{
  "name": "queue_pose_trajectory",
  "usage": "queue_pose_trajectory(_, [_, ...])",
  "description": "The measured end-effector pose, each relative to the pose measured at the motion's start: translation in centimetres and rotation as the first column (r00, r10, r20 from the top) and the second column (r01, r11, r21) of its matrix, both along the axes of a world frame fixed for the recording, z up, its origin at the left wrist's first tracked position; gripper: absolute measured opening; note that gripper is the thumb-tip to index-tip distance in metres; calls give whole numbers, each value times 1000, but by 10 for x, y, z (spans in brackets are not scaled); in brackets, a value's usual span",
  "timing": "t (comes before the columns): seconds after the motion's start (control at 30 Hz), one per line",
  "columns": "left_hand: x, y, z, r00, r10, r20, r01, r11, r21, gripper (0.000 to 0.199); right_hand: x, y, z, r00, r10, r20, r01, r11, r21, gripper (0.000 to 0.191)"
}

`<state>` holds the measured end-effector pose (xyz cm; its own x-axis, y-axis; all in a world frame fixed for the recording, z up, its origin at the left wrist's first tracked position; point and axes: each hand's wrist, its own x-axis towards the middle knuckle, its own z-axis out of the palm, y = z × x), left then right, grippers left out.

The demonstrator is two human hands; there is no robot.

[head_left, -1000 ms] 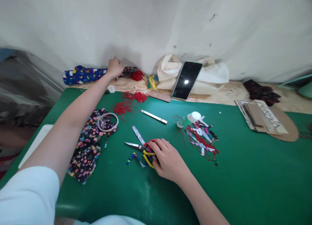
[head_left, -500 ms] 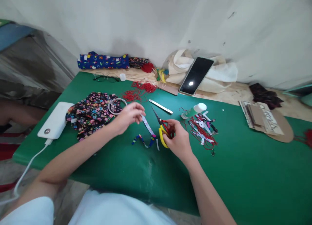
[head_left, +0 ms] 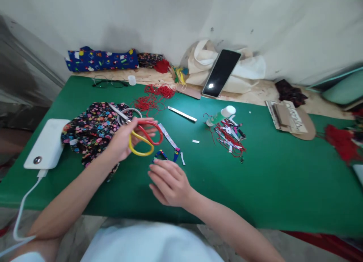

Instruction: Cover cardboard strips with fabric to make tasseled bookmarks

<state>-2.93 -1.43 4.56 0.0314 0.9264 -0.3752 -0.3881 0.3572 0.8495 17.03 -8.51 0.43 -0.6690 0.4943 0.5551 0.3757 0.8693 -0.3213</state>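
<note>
In my left hand (head_left: 122, 140) is a pair of scissors (head_left: 141, 154) with one red and one yellow handle loop. Its blades point away to the upper left, above the black floral cloth (head_left: 98, 122). My right hand (head_left: 171, 183) has its fingers loosely bent and slightly apart, with nothing visible in them. It hovers over the near end of a blue patterned fabric strip (head_left: 176, 155), hiding part of it. A pale printed strip (head_left: 168, 136) meets the blue one. Small white scraps (head_left: 183, 158) lie beside them, and a pale ring (head_left: 137, 111) rests on the cloth.
A white power bank (head_left: 47, 143) with a cable sits at left. Red thread (head_left: 153, 97), a slim silver tool (head_left: 182, 113), a glue stick (head_left: 221, 115) and a scrap pile (head_left: 231, 135) lie beyond my hands. A phone (head_left: 222, 73) leans at the back; cardboard pieces (head_left: 289, 118) lie right.
The scissors have passed from my right hand to my left. My left hand has let go of the pale strip and moved left; my right hand has come down and left over the blue strip.
</note>
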Motion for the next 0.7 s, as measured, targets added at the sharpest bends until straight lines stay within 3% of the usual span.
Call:
queue_pose_trajectory(0.07, [-22, 7, 9, 992, 119, -41, -116, 991, 73, 36, -5, 4, -5, 977, 72, 200, -67, 997, -29, 46])
queue_pose_trajectory(0.13, [-37, 9, 15, 973, 222, -59, -215, 971, 106, 38, -13, 17, -9, 930, 72, 361, -33, 993, -112, 61])
queue_pose_trajectory(0.27, [-40, 7, 14, 972, 231, -52, -227, 971, 72, 45, -30, 55, -17, 891, -35, 452, 119, 980, -159, 67])
queue_pose_trajectory(0.37, [-33, 4, 8, 982, 183, -49, -180, 982, 58, 42, -22, 76, -21, 848, -177, 500, 292, 942, -163, 64])
queue_pose_trajectory(0.47, [-27, 1, 5, 991, 132, -37, -130, 991, 34, 37, 14, 84, -24, 777, -304, 552, 452, 879, -152, 61])
queue_pose_trajectory(0.57, [-24, -2, 8, 994, 109, -28, -109, 994, -7, 37, 73, 89, -26, 723, -358, 590, 524, 842, -131, 58])
queue_pose_trajectory(0.7, [-21, -4, 12, 999, 49, -15, -50, 998, -38, 36, 139, 92, -23, 666, -363, 652, 540, 837, -85, 61])
